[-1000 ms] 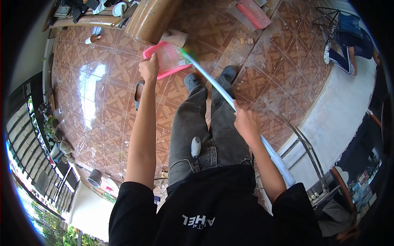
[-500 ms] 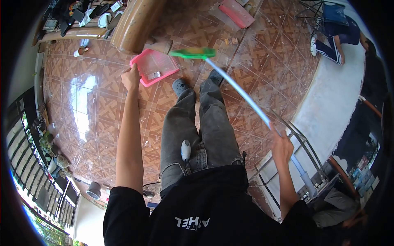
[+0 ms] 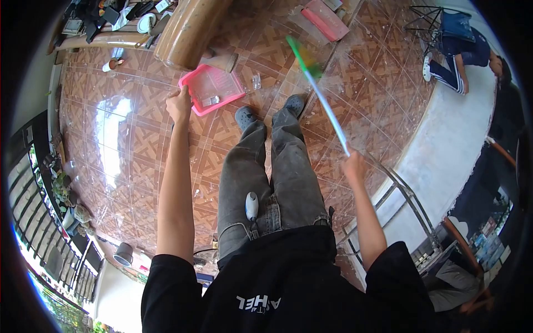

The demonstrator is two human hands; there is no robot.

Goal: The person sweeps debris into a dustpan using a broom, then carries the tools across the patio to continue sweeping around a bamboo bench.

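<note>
Two bare hands work here: the right hand has its fingers wrapped around one pale-handled broom with green bristles, raised aslant over the patterned brown tile floor. Farther off, the left hand grips one pink plastic dustpan on the floor, holding small pale scraps.

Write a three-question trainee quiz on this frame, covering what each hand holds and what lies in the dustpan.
1. True or false: the left hand grips the pink dustpan at its edge.
2. What does the right hand hold? A) a white-handled broom with a green head B) a mop C) a rake
3. Fill in: the dustpan sits on the tiled floor beside a wooden ______.

Key: 1. True. 2. A, the broom, its green head raised and blurred. 3. Post. The dustpan holds a small pale scrap; what it is cannot be told.
</note>
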